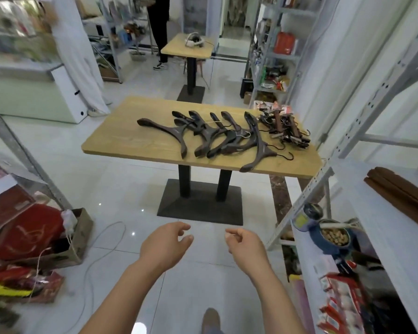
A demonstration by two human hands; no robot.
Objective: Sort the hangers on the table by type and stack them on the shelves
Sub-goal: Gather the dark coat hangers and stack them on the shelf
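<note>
Hangers (217,136) lie unsorted on the table (121,141), seemingly two kinds; left hand (165,247) and right hand (245,247) loosely curled, empty, poised to reach.

Floor (121,194): glossy white tiles w/ small light spots reflected, one dark marble strip (279,196) at R. Centre: wooden desk (121,138) on 2 black posts + flat black base (200,206). Behind it a smaller table (179,48), same kind. Grey metal racks at R (362,121) and at back (263,56). White cabinet (65,97) at L, white wall (343,51) at R.
</note>
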